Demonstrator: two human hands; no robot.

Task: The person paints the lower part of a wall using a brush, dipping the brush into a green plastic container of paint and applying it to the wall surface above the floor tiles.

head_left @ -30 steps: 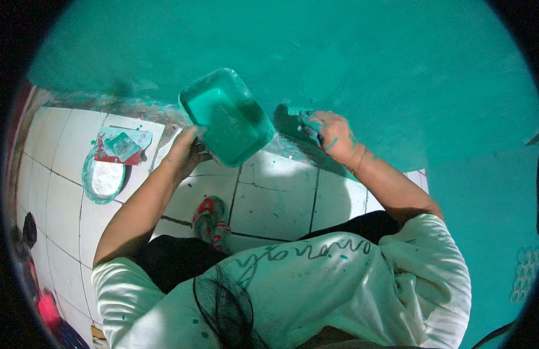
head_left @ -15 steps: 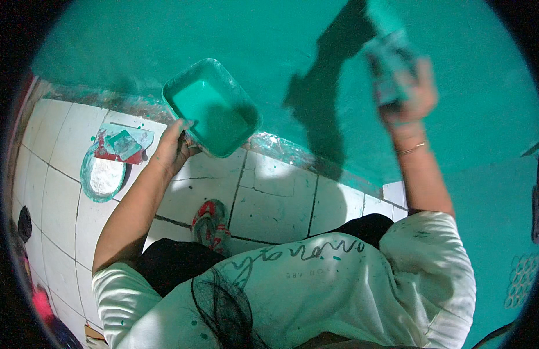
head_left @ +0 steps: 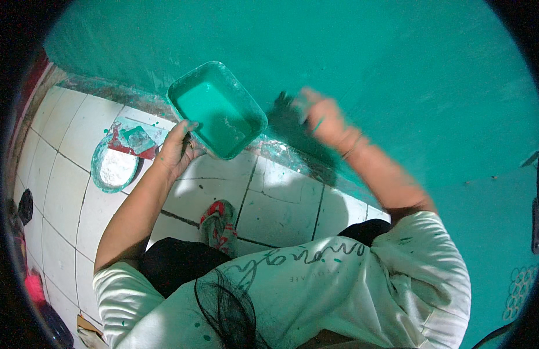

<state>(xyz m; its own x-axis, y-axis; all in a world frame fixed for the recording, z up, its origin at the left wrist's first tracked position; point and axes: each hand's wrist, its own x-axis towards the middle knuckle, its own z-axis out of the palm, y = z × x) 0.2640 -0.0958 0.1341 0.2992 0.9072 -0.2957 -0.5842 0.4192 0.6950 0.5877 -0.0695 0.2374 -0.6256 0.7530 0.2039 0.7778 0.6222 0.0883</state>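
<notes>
My left hand (head_left: pixel 179 145) grips the near-left rim of a rectangular green tub (head_left: pixel 251 125), thumb over the edge. Bright green paint (head_left: pixel 205 103) lies inside the tub, which is tilted. My right hand (head_left: pixel 327 122) is at the green wall (head_left: pixel 397 75), right of the tub, its fingers curled and smeared by motion. What it holds looks like a paint-covered paintbrush, mostly hidden by blur; a dark shadow falls on the wall beside it.
A round basin (head_left: pixel 95 168) with white material stands on the white tiled floor (head_left: pixel 66 203) at left. A red-edged, paint-stained board (head_left: pixel 123 146) rests over its rim, a green scrap (head_left: pixel 139 139) on top. My shoe (head_left: pixel 219 224) is below the tub.
My right hand has swept down and left along the wall, from the upper right to near the tub. The tub and my left hand have shifted only slightly in view.
</notes>
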